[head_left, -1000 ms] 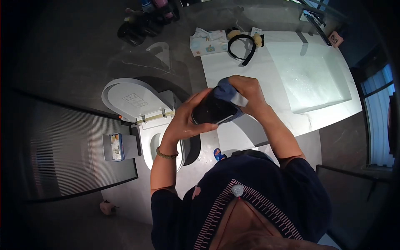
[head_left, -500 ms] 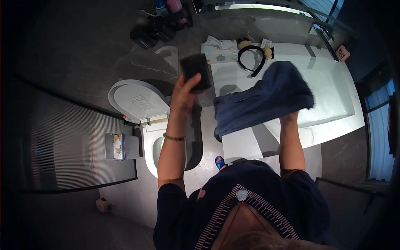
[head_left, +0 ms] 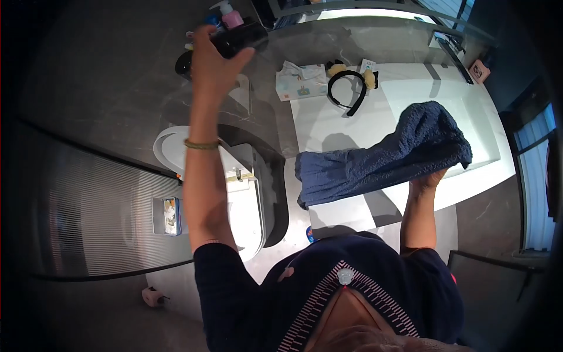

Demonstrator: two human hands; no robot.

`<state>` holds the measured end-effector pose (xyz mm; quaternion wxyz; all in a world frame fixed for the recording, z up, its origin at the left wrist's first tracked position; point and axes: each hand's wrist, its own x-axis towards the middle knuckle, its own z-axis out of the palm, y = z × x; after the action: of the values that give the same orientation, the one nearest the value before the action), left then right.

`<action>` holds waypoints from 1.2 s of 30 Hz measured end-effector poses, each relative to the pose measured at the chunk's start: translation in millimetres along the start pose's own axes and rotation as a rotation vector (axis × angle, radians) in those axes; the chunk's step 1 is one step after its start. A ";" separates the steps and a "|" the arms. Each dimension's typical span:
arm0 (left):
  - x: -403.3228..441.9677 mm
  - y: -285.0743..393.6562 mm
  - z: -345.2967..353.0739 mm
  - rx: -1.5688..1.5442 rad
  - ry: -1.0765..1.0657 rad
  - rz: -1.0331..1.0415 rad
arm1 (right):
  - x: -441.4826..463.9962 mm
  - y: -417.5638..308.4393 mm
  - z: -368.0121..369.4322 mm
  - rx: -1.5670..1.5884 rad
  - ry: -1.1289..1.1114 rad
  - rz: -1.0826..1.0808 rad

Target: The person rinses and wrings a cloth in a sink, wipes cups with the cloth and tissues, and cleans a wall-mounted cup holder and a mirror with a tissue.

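Note:
My left hand is raised at the dark wall, upper left. Its thumb and fingers are spread around the near end of a black container, among bottles. On the right, my right hand is closed on a dark blue terry towel, mostly hidden beneath its edge. The bunched towel stretches leftward over the white counter and partly covers the sink basin.
A pink pump bottle stands behind the black container. A tissue pack and a black headband lie at the counter's back. Below my left forearm is a toilet with raised lid. A faucet is at the right.
My left hand has moved up and left with the black container, from beside the counter to the bottles at the wall. My right hand and the towel have shifted slightly right and down.

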<state>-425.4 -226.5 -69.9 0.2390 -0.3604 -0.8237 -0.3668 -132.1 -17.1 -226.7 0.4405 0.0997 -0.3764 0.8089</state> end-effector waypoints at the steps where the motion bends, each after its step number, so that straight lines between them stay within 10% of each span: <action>1: 13.8 -3.3 -5.1 -0.019 -0.096 0.008 | -0.4 0.5 -0.3 0.007 0.023 0.016; 22: 81.7 -43.6 49.0 0.627 -0.417 0.258 | -0.8 -4.9 -10.3 -0.081 0.160 0.189; 31: 50.4 -47.8 52.5 0.462 0.067 0.648 | 0.0 2.1 -8.6 0.126 -0.016 0.169; 34: 25.3 -35.5 24.7 0.092 0.001 0.471 | -1.0 4.6 -11.8 0.129 -0.002 0.192; 36: 9.9 -58.1 21.9 0.205 0.411 0.370 | -3.0 8.3 -12.1 0.127 0.019 0.206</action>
<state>-479.2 -232.7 -102.0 0.4987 -0.3968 -0.7110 -0.2972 -134.7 -13.3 -241.0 0.3513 0.0803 -0.3286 0.8730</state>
